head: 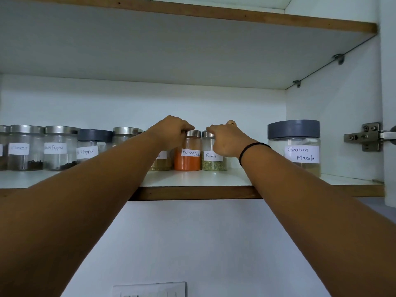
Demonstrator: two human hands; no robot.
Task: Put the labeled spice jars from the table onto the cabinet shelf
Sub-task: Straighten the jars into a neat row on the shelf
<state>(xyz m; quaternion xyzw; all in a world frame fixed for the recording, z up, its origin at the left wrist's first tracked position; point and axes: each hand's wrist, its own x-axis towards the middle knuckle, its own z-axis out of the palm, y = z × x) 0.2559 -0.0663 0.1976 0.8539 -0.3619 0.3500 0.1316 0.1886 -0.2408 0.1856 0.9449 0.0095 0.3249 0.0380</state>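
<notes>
My left hand point(171, 133) clamps its fingers on the shelved, steel-lidded yellow-spice glass jar point(161, 165), my right hand point(225, 142) on the Fennel-labelled glass jar point(214, 165); I should release next.

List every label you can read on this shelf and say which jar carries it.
"Cloves": Cloves jar, steel lid.
"Black Pepper": steel-lidded pepper jar.
"Black Pepper": grey-lidded pepper jar.
"Red chilli Powder": chilli jar, orange contents.
"Fennel": Fennel jar, its lid held by the right hand.
"Garam Masala": Garam Masala jar, large, grey lid.
Unreadable: half-hidden jar under the left hand, label mostly covered; far-left jar, label cut off.
</notes>
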